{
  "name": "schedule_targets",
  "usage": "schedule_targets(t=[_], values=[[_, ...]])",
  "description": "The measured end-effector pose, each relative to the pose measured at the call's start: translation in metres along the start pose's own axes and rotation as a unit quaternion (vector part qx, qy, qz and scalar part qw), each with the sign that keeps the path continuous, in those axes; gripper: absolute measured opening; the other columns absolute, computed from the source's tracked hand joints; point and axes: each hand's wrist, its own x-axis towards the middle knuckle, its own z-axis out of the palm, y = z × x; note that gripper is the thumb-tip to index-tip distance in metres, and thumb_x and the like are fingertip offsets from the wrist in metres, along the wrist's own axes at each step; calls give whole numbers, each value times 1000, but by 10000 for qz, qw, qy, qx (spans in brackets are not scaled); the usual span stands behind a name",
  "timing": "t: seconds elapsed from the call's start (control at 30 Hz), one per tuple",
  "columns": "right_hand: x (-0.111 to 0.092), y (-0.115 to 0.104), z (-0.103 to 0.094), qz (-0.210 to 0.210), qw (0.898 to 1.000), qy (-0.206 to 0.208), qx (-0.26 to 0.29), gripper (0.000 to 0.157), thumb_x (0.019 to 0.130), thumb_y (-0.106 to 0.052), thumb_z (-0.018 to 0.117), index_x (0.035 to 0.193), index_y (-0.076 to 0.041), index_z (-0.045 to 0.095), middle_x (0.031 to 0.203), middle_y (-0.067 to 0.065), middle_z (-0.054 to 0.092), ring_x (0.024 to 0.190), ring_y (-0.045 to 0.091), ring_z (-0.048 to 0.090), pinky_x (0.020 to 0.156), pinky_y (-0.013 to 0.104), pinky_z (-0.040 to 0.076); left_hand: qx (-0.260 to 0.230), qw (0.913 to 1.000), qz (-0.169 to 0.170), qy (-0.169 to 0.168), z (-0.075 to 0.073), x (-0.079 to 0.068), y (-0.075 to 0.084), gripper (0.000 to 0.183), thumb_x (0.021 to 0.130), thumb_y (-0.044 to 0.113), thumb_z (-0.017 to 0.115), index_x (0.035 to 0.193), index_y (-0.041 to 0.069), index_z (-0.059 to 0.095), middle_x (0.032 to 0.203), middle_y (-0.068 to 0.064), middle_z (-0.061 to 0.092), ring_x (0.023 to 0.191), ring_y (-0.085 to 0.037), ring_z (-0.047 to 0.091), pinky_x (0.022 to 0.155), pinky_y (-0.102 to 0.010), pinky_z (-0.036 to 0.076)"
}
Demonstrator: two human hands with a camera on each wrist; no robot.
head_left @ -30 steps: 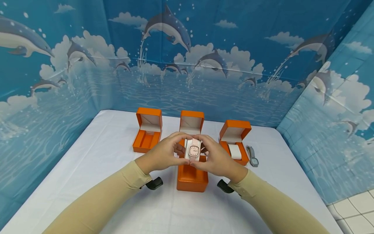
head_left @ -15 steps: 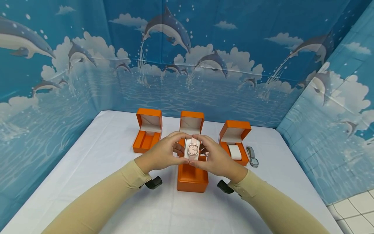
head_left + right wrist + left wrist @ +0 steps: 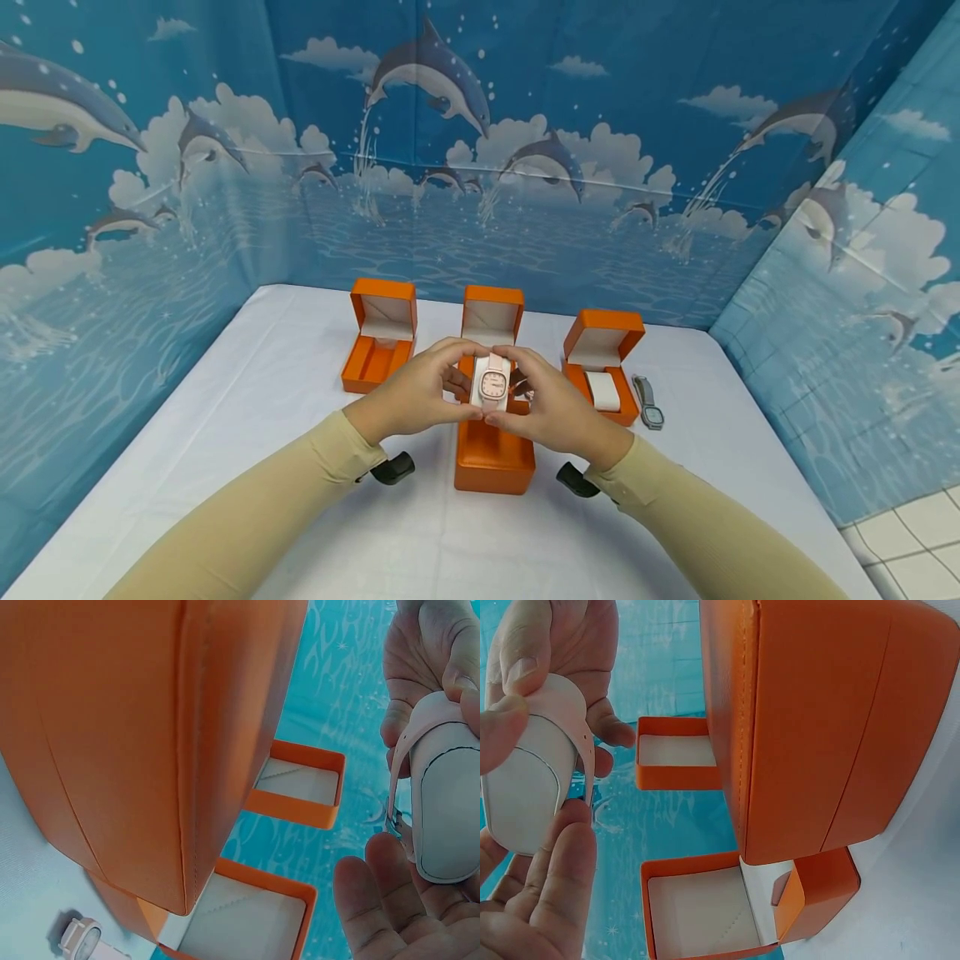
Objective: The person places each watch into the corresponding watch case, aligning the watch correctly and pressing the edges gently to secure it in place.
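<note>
A pink wristwatch with a pink strap is wrapped round a white cushion, its dial facing up toward the head camera. My left hand holds the cushion from the left with thumb and fingers. From the other side my right hand grips it the same way. Both wrist views show the back of the cushion. There the strap stands partly off the cushion, with the metal buckle near the fingertips. A closed orange box stands below the hands.
Three open orange boxes stand behind: the left box has no cushion, the middle box is partly hidden by the hands, and the right box holds a white cushion. Beside it lies a grey watch. A dolphin-print curtain surrounds the table.
The watch and cushion have shifted slightly left and turned a little between the hands. Both hands keep their hold, and the boxes stay in place.
</note>
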Motion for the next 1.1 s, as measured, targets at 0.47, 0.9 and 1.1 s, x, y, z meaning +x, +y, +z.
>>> schedule_targets(t=[0.47,0.9,1.1], values=[[3,-2,1,-44,9986,44,-525,89,89,-25,87,161,-11,36,155,7,49,117,26,64,97,38,59,123,9997,-190,48,-7,-4,-5,72,91,17,85,153,21,49,154,0,47,103,-8,73,96,-34,62],[12,-12,-2,-163,9908,102,-1340,83,88,-35,87,157,-13,46,143,4,61,113,22,63,96,45,60,282,9991,-291,119,-17,-8,-5,75,90,17,86,155,17,48,158,-3,47,110,-15,73,99,-33,61],[17,-15,0,-164,9861,-9,-1656,84,89,-39,86,157,-11,46,148,5,60,116,23,66,97,44,61,317,9986,-408,133,-20,-10,-7,76,90,17,85,156,17,47,157,-3,47,112,-15,72,100,-33,60]])
